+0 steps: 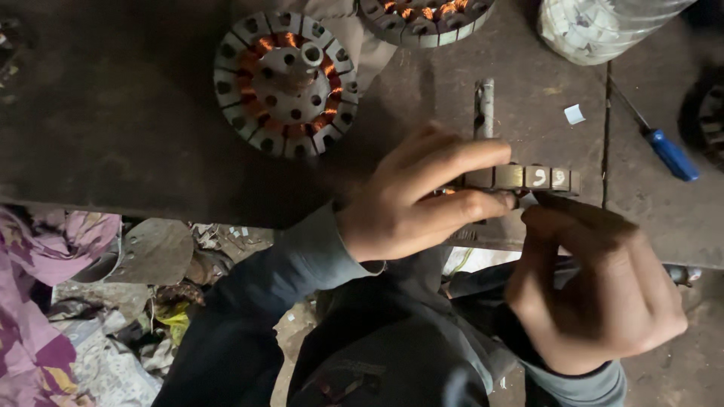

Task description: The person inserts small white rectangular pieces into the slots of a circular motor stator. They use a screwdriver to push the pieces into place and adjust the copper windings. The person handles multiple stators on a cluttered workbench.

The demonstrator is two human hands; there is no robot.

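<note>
My left hand grips a round motor stator held on edge at the front of the dark workbench, with its shaft pointing away from me. My right hand is right below the stator's rim with fingers curled, pinching at its edge; whatever small thing it may hold is hidden. A second stator with copper windings and a centre shaft lies flat on the bench to the left.
A third wound stator sits at the back edge. A blue-handled screwdriver lies at the right, a clear plastic jar at back right, a white paper scrap nearby. Rags and scrap metal litter the floor at left.
</note>
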